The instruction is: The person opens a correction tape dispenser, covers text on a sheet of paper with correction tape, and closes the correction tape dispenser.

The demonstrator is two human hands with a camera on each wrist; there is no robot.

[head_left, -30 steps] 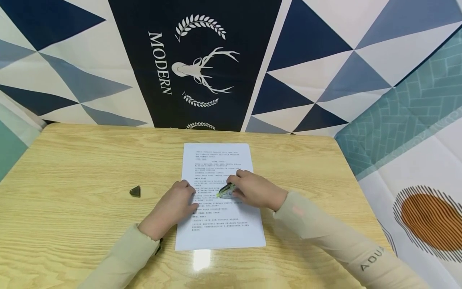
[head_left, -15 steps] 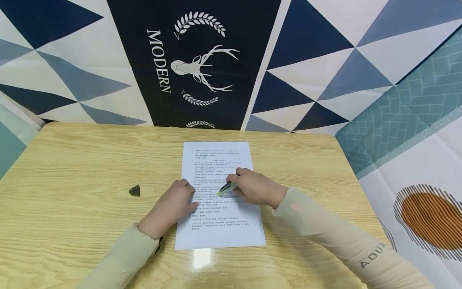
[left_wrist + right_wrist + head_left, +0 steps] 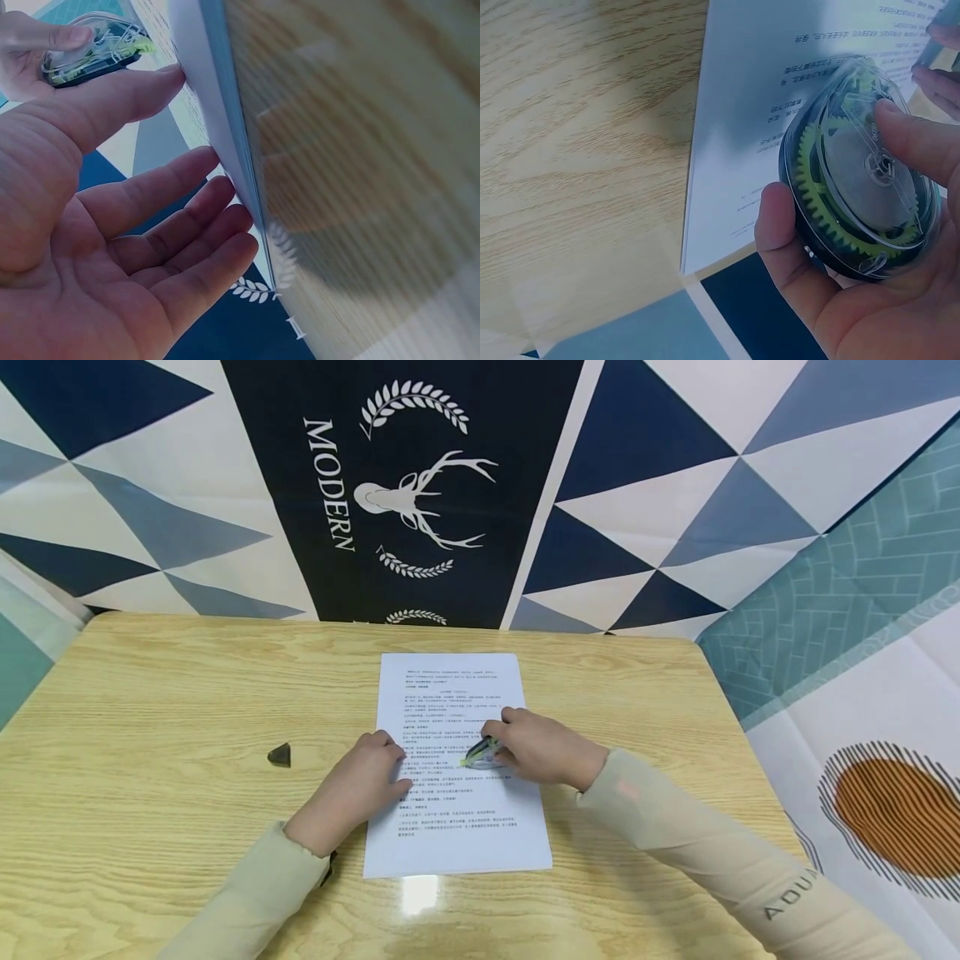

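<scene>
A stack of white printed paper (image 3: 457, 852) lies on the wooden table, its text lines running across. My right hand (image 3: 551, 747) grips a correction tape dispenser (image 3: 862, 169) with a clear shell and yellow-green gears inside, thumb on one face and fingers on the other. In the head view the dispenser's yellow-green tip (image 3: 464, 763) meets the page near mid-height, among the printed lines. My left hand (image 3: 360, 793) rests at the paper's left edge. Its fingers (image 3: 165, 187) are loosely bent, with fingertips on the sheets and nothing held.
A small dark wedge-shaped piece (image 3: 280, 755) lies on the wooden table (image 3: 165, 710) left of the left hand. Behind the table's far edge hangs a patterned cloth (image 3: 420, 502) with a deer head. Light glares off the tabletop below the paper.
My right hand has slid a little to the right over the page with the correction tape dispenser. The left hand stays at the paper's left edge.
</scene>
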